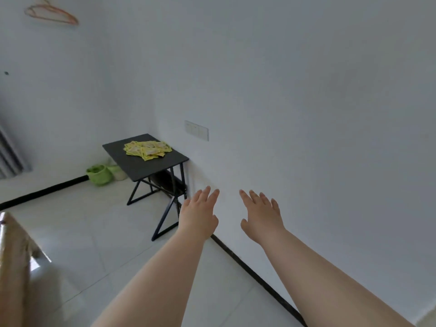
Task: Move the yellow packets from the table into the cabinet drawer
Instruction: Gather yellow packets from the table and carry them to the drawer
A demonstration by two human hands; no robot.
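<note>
A heap of several yellow packets (147, 148) lies on a small black table (141, 165) that stands in the room's far corner against the white wall. My left hand (199, 213) and my right hand (263, 217) are stretched forward, palms down, fingers apart and holding nothing. Both hands hover well short of the table, below and to the right of it in the view. No cabinet or drawer shows.
Two green baskets (100, 174) sit on the floor behind the table. A switch plate (196, 130) is on the wall above the table. A wooden piece of furniture (14, 251) stands at the left edge. A hanger (53, 15) hangs on the wall.
</note>
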